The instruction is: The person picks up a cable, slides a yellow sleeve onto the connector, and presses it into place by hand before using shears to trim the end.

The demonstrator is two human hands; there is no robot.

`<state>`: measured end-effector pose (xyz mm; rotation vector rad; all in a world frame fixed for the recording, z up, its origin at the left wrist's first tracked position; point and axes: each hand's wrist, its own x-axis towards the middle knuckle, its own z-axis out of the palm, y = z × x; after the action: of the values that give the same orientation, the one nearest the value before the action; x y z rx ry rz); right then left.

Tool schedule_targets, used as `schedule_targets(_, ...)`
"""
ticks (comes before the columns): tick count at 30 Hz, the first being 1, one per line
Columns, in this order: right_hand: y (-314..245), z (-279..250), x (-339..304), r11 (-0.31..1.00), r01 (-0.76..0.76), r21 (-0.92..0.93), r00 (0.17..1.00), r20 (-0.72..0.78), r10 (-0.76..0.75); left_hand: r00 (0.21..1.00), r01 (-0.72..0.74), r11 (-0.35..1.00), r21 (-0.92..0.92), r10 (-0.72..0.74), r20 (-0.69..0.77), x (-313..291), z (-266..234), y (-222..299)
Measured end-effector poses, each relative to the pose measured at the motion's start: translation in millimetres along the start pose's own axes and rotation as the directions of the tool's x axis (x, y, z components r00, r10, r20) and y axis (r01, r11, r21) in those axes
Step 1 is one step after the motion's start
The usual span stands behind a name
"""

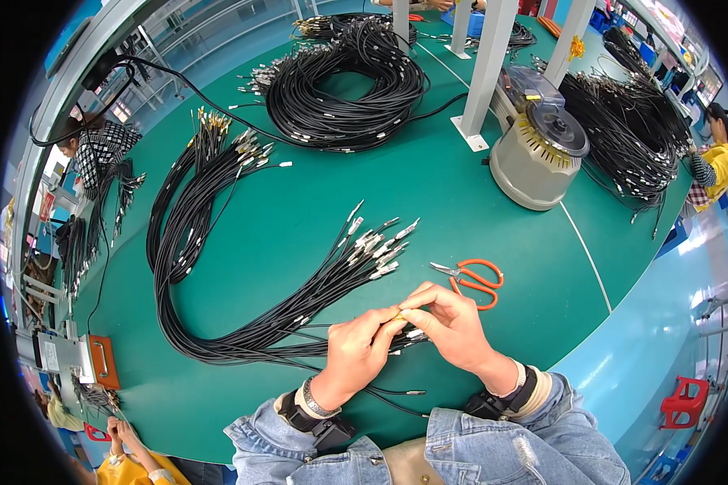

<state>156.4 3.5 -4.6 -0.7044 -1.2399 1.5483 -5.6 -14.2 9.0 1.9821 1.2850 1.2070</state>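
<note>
My left hand (354,352) and my right hand (453,327) meet fingertip to fingertip over the green table, both closed in a pinch. A small yellow piece (399,316) shows between the fingers; they hide most of it, so its exact kind is unclear. Beneath and beside my hands runs a long bundle of black cables (218,343), bent in a U. Its white-tipped ends (376,246) fan out just beyond my hands. Scissors with orange handles (479,279) lie spread beyond my right hand.
A large coil of black cables (348,89) lies at the back. A grey machine with a round black top (538,153) stands right of a white post (487,73). More cables (623,129) are heaped at the right. People (713,166) work around the table (332,190).
</note>
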Motion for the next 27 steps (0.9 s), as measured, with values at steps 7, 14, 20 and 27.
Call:
schedule_targets(7,-4,-2,2,0.999,-0.043,0.033,0.997,-0.061,0.045,0.956,0.293,0.929,-0.227,-0.278,0.097,8,-7,10)
schedule_targets(14,-7,-5,2,0.991,-0.132,0.012,0.979,-0.155,0.132,0.991,0.097,0.991,0.097,-0.105,0.085,11,-17,-1)
schedule_targets(20,-10,-2,1,0.989,-0.145,0.012,0.983,-0.116,0.146,0.998,0.034,0.992,0.120,-0.040,0.049,9,-12,1)
schedule_targets(27,-6,-2,0,0.990,-0.138,0.025,0.985,-0.097,0.140,0.987,0.152,0.988,-0.006,-0.151,0.044,3,-6,3)
